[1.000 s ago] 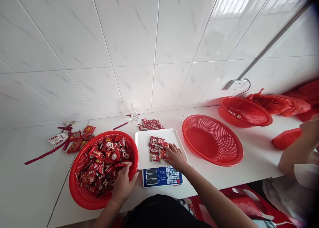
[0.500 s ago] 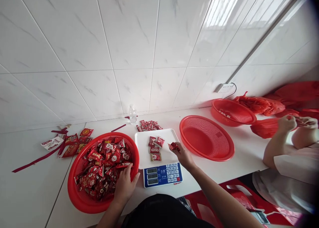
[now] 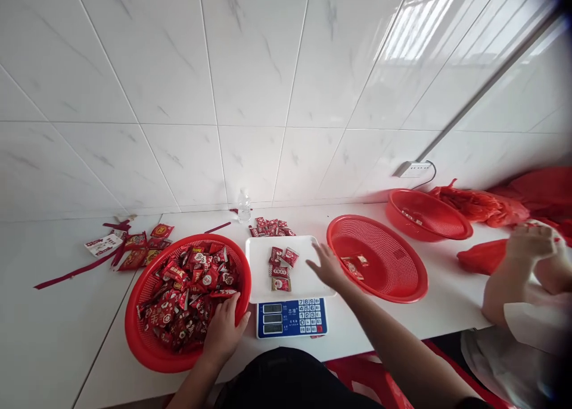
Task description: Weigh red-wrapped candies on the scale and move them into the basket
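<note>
A red plastic basket (image 3: 134, 337) piled with small red snack packets (image 3: 179, 296) stands on the left. My left hand (image 3: 224, 328) grips its near right rim, fingers inside against the packets and thumb outside. Beside it is a digital scale (image 3: 292, 318) with a white tray (image 3: 308, 284); several packets (image 3: 280, 270) lie on the tray. My right hand (image 3: 328, 267) is open and empty, fingers spread over the tray's right edge. Just right of it, a second red basket (image 3: 397, 266) holds a few packets (image 3: 355, 266) at its left side.
Loose packets lie behind the scale (image 3: 268, 226) and left of the full basket (image 3: 140, 248). A clear bottle (image 3: 243, 206) stands near the tiled wall. A third red basket (image 3: 429, 215), red bags (image 3: 485, 203) and a co-worker's hands (image 3: 531, 242) are on the right.
My right hand has let go of the packets it held; they now lie in the second basket. That hand is now open over the tray edge. My left hand stays at the full basket.
</note>
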Demonstrator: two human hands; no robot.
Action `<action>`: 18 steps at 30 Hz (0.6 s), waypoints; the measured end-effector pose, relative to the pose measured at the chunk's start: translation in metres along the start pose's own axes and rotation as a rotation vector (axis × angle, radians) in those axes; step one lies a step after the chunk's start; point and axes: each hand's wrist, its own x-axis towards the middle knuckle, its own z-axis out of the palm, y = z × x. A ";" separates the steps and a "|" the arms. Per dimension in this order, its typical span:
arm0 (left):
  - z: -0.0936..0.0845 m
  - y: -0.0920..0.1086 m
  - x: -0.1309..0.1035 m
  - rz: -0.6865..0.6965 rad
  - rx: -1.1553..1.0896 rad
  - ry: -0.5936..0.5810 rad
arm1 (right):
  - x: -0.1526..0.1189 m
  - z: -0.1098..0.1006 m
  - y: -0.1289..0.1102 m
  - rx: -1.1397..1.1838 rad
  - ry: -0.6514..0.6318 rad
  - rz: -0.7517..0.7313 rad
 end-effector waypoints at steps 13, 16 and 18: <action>-0.005 0.005 0.001 -0.076 -0.012 -0.078 | 0.007 0.054 -0.053 -0.040 -0.090 -0.314; -0.006 0.008 0.001 -0.099 0.005 -0.098 | 0.004 0.052 -0.041 -0.029 -0.037 -0.341; -0.007 0.009 0.002 -0.111 0.011 -0.114 | 0.002 0.051 -0.033 -0.013 0.004 -0.353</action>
